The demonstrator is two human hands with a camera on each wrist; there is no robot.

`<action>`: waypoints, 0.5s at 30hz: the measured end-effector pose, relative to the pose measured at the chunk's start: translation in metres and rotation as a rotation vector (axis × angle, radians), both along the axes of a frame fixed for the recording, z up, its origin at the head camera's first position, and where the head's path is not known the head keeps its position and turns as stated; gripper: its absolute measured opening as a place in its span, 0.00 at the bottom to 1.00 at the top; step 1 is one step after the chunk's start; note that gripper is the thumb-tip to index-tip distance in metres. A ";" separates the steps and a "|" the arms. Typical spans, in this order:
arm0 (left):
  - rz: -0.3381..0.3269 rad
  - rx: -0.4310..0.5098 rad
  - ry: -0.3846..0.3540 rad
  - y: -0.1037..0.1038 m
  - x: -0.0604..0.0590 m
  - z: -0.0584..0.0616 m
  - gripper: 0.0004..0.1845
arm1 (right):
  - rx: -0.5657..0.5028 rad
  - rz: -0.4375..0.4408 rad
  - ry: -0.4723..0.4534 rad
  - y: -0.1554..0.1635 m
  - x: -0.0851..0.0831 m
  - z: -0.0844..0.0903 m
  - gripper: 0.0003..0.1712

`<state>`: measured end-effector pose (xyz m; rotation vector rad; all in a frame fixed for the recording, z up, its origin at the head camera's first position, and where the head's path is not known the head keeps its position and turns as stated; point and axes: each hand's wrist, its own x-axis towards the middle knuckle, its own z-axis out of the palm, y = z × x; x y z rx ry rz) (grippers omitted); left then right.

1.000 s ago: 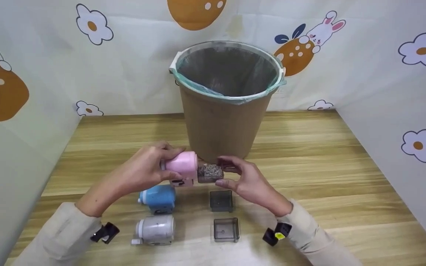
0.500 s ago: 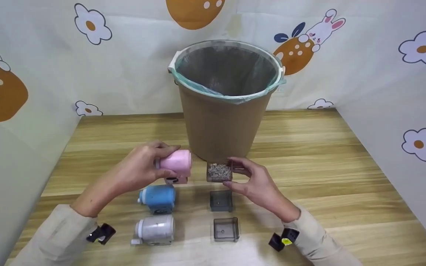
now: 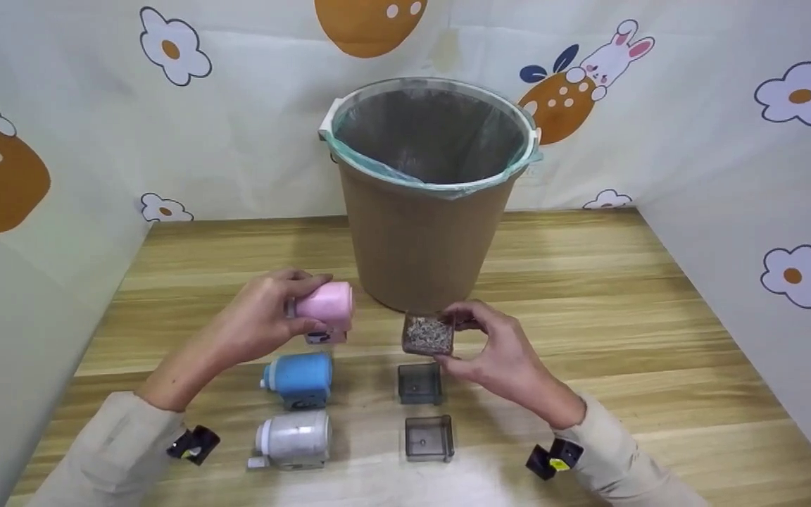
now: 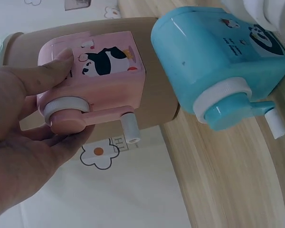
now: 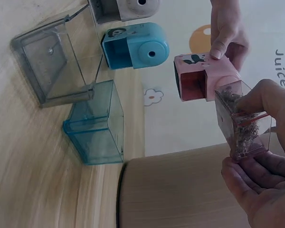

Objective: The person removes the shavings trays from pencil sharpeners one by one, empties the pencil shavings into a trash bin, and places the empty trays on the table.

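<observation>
My left hand [image 3: 254, 324] grips a pink crank pencil sharpener [image 4: 104, 71] with a panda print, its crank towards the wrist. In the right wrist view its drawer slot shows hollow. My right hand [image 3: 507, 352] pinches a clear shavings drawer [image 5: 242, 121] full of pencil shavings, apart from the sharpener and in front of the bin. Below the left hand, a blue sharpener [image 3: 301, 377] and a grey sharpener [image 3: 298, 436] stand on the table. Two drawers without shavings, a bluish one [image 3: 419, 384] and a grey one [image 3: 429, 438], sit to their right.
A tall brown bin [image 3: 419, 239] lined with a thin plastic bag stands at the back middle of the wooden table [image 3: 624, 317]. Patterned cloth walls [image 3: 236, 141] enclose the table at the back and both sides.
The drawer has come fully out of the pink sharpener. My right hand has carried it right and tilted it slightly; my left hand has drawn the sharpener to the left.
</observation>
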<state>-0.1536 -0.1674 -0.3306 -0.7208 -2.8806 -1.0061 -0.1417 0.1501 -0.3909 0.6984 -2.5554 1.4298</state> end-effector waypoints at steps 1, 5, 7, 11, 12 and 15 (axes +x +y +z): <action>0.008 0.002 0.001 -0.001 0.000 -0.001 0.29 | 0.009 0.001 0.009 0.001 0.000 0.001 0.28; 0.025 -0.003 0.003 -0.004 -0.003 -0.007 0.29 | 0.039 -0.005 0.038 0.004 0.000 0.004 0.28; 0.028 -0.010 0.003 -0.005 -0.005 -0.010 0.30 | 0.043 -0.015 0.050 0.005 0.000 0.006 0.28; 0.041 -0.015 0.002 -0.007 -0.009 -0.019 0.30 | 0.045 -0.045 0.053 0.008 0.000 0.013 0.28; 0.044 -0.017 0.003 -0.007 -0.010 -0.022 0.30 | 0.049 -0.050 0.050 0.009 0.000 0.015 0.28; 0.054 -0.030 0.006 -0.008 -0.013 -0.028 0.30 | 0.074 -0.059 0.048 0.013 0.000 0.022 0.29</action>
